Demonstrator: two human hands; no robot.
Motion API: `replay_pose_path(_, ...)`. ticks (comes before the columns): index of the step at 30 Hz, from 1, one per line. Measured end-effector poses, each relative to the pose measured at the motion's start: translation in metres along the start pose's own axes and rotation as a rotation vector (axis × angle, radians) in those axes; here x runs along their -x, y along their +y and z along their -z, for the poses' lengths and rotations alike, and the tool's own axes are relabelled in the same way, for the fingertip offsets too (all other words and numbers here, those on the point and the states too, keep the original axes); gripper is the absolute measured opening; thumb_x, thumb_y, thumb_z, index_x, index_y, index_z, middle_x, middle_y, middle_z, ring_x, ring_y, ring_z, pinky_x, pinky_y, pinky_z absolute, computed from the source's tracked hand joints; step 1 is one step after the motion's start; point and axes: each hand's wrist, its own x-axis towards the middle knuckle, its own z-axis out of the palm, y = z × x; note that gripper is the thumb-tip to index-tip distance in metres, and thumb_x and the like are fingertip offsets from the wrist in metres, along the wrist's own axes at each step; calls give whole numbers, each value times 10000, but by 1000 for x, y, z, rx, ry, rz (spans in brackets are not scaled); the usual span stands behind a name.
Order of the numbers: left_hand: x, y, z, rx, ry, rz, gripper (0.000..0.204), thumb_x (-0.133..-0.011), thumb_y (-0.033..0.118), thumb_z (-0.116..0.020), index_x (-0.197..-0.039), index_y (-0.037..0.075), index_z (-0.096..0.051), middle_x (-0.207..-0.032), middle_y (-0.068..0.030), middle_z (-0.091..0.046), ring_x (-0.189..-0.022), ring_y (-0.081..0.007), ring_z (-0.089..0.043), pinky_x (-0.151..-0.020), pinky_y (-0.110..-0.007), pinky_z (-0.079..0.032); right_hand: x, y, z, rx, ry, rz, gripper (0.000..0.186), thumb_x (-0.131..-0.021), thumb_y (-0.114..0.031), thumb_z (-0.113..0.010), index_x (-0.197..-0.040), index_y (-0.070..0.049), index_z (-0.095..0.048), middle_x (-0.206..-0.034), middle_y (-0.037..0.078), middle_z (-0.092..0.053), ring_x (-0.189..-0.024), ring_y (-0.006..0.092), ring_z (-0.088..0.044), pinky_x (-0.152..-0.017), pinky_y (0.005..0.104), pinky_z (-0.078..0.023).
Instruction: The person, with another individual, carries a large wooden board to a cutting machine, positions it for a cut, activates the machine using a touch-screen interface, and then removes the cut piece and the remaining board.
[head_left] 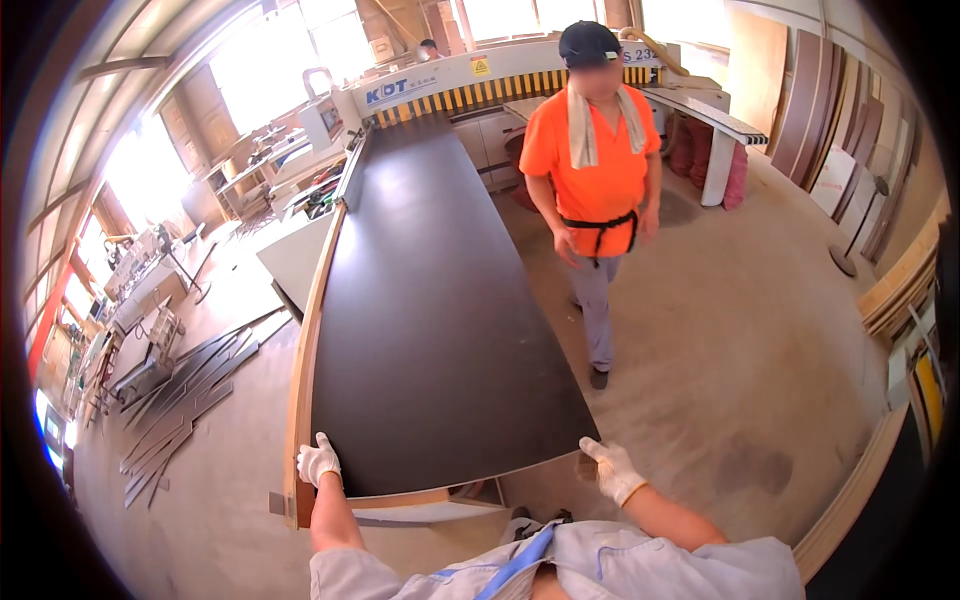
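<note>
A long, dark, smooth board [440, 300] stretches away from me towards a large saw machine. My left hand [318, 461], in a white glove, grips the board at its near left corner, thumb on top. At the near right corner my right hand [612, 468], gloved too, holds the board's edge with the thumb above; its other fingers are partly hidden. Beneath the board's left side runs a wooden rail [305, 400].
A person in an orange shirt [590, 150] stands right of the board. Behind is the saw machine [440, 85] with a yellow-black striped front. Dark offcut strips [190, 400] lie on the floor at left. Large panels [810, 100] lean at far right.
</note>
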Motion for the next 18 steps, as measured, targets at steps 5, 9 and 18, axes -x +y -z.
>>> replay_pose_path(5,2,4,1,-10,-3,-6,788,-1122,736,-554,-1352,10,-760,-1365,-246,-785,-1278,-443,-757,-1099,-590,-588,4,47,-20,-628,-311,-360,368,-1068,-397,-894,-1221,-90,-762,-1133,183,-825,-1005,392,-841,-870,559,-709)
replay_pose_path(9,2,4,1,-5,-12,-14,778,-1130,718,-552,-1359,3,-757,-1366,-250,-782,-1298,-443,-746,-1120,-593,-574,-9,50,-46,-541,-422,-376,373,-1114,-401,-837,-1278,-74,-766,-1199,230,-827,-1115,418,-824,-976,561,-690)
replay_pose_path(18,-9,-1,-3,22,-70,-51,749,-1137,685,-567,-1395,3,-739,-1399,-257,-762,-1333,-442,-723,-1137,-589,-573,-24,46,-92,-630,-383,-377,544,-1159,-431,-751,-1428,42,-727,-1281,316,-805,-1192,477,-794,-1075,617,-651)
